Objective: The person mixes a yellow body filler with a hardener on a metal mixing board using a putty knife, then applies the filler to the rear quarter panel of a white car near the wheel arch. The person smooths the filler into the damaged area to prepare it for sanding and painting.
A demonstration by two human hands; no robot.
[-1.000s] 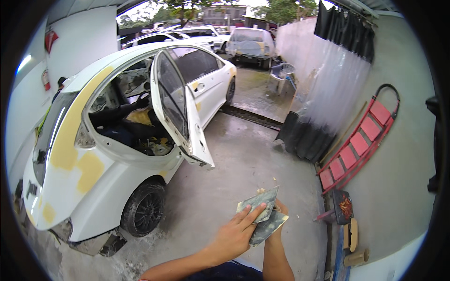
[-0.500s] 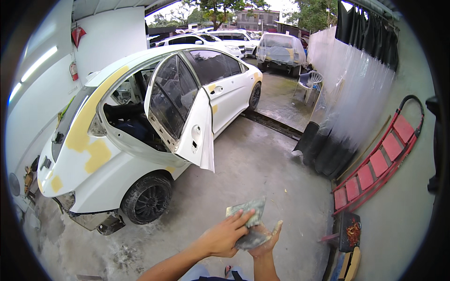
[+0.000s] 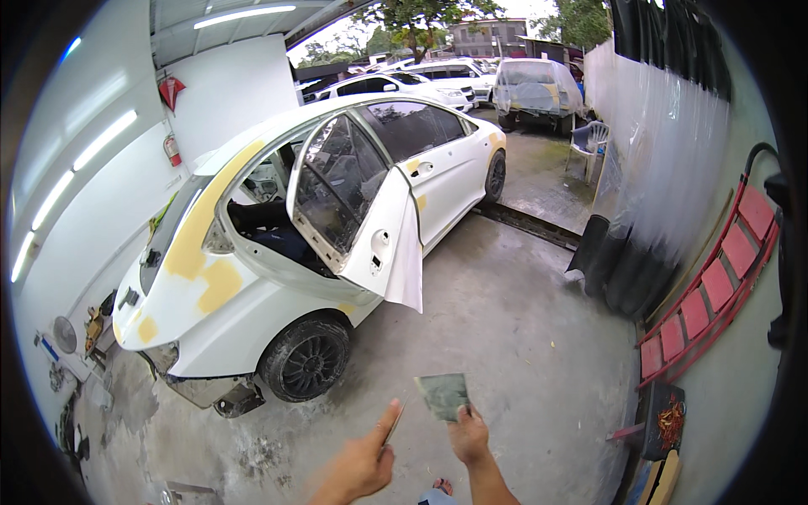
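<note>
My right hand [image 3: 470, 438] pinches the lower corner of a flat grey square spreader [image 3: 442, 396], held upright in front of me. My left hand [image 3: 362, 463] holds a thin blade [image 3: 394, 423], seen edge-on, between thumb and fingers, a little left of the spreader and apart from it. Ahead on the concrete floor stands a white car [image 3: 252, 278] with yellow filler patches on its rear quarter. Its rear door [image 3: 379, 244] hangs wide open toward me, and the rear bumper is off.
A red slatted board [image 3: 707, 295] leans on the right wall beside clear plastic sheeting [image 3: 656, 168]. A white plastic chair [image 3: 589, 139] stands by the doorway, with parked cars [image 3: 438, 80] outside. A fire extinguisher [image 3: 172, 150] hangs on the left wall.
My hands, which held the grey pieces together, have come apart, each with one piece. The view has swung so the car sits more central and further ahead.
</note>
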